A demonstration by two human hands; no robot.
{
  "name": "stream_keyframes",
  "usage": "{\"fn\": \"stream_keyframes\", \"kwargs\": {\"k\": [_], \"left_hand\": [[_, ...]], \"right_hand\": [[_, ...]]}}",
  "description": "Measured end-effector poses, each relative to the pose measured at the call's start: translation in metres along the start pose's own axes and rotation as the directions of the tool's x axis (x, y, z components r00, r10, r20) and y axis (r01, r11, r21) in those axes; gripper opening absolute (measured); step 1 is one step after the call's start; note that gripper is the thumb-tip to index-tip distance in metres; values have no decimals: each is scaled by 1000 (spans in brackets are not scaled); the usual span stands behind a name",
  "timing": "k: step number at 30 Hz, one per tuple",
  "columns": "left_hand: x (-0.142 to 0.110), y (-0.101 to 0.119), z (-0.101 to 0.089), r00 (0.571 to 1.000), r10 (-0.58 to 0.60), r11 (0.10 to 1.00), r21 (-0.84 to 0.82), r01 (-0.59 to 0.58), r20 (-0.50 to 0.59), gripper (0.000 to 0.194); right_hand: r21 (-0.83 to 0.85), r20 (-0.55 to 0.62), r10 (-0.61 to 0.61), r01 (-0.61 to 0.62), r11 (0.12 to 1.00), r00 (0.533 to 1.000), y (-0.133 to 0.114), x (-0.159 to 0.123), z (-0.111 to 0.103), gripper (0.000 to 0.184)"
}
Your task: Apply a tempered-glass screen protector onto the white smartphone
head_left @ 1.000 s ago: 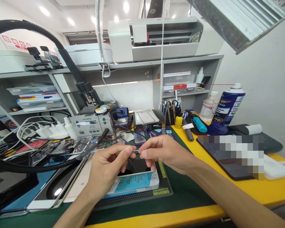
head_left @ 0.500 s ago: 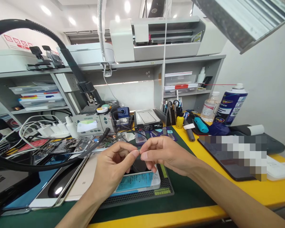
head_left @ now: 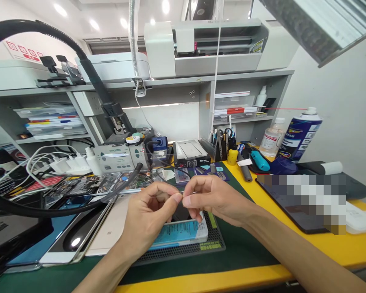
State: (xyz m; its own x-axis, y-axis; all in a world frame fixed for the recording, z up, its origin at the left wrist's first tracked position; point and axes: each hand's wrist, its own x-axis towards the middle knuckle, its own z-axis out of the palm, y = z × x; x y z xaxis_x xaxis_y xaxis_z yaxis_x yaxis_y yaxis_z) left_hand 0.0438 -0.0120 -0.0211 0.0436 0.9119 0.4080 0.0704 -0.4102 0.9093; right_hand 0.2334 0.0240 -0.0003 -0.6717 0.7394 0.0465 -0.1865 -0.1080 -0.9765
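My left hand [head_left: 155, 215] and my right hand [head_left: 212, 200] meet at the fingertips over the middle of the bench. Both are closed in a pinch, thumb against forefinger. Whatever sits between the fingertips is too small to name. Below them, partly covered by the hands, a phone with a dark screen [head_left: 180, 213] lies on a light blue and white pad [head_left: 179, 232]. That pad rests on a black perforated mat [head_left: 213, 243] with yellow-green lettering.
Several phones and tablets, among them a pinkish-gold tablet [head_left: 110, 230], lie at left beneath a black hose [head_left: 88, 209]. A dark tablet [head_left: 280, 203] and a blue spray can [head_left: 301, 136] are at right. Behind stands a grey soldering station [head_left: 118, 158].
The view has shifted slightly, so everything appears a little further right. Both hands keep their pinch, fingertips together above the phone.
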Motion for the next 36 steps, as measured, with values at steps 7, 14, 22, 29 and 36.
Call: {"fn": "stream_keyframes", "kwargs": {"k": [7, 14, 22, 29, 36], "left_hand": [[-1, 0, -1, 1000, 6, 1000, 18, -6, -9, 15], [-2, 3, 1, 999, 38, 998, 49, -37, -16, 15], [-2, 8, 2, 999, 43, 997, 64, -42, -20, 16], [-2, 4, 2, 998, 57, 997, 54, -58, 12, 14], [-4, 4, 3, 999, 43, 998, 50, -44, 32, 14]], "right_hand": [[3, 25, -2, 2, 1000, 1000, 0, -1, -2, 22], [5, 21, 7, -7, 1000, 1000, 1, 0, -2, 22], [13, 18, 21, -22, 1000, 1000, -1, -1, 0, 24], [15, 25, -1, 1, 1000, 1000, -2, 0, 1, 25], [-7, 12, 2, -2, 1000, 1000, 0, 0, 1, 25]]}}
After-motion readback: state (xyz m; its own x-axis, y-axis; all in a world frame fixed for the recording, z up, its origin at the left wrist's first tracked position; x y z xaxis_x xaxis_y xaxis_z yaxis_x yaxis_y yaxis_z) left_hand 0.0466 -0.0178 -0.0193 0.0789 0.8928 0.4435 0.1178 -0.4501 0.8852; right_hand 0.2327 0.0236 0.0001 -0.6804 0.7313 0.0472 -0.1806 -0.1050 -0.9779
